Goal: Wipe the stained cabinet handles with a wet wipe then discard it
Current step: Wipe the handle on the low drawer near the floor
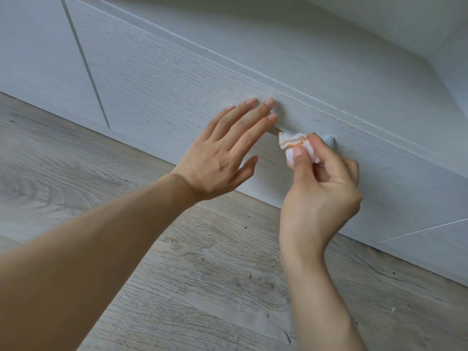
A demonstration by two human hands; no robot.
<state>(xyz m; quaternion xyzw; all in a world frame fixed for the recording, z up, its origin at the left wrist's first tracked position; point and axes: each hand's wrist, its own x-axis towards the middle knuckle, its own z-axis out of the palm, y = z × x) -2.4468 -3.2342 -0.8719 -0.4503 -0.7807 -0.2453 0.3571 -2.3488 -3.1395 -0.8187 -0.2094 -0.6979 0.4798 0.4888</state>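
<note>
Her left hand (222, 150) lies flat with straight, spread fingers against the pale grey wood-grain drawer front (164, 79), fingertips beside the left end of the handle, grasping nothing. The right hand (321, 183) pinches a crumpled white wet wipe (293, 143), tinged orange, between thumb and fingers and presses it onto the slim pale grey bar handle (329, 141). An orange-stained stretch of the bar shows just left of the wipe; the bar's right end sticks out past the fingers. Below both arms runs a grey wood-plank floor (202, 274).
</note>
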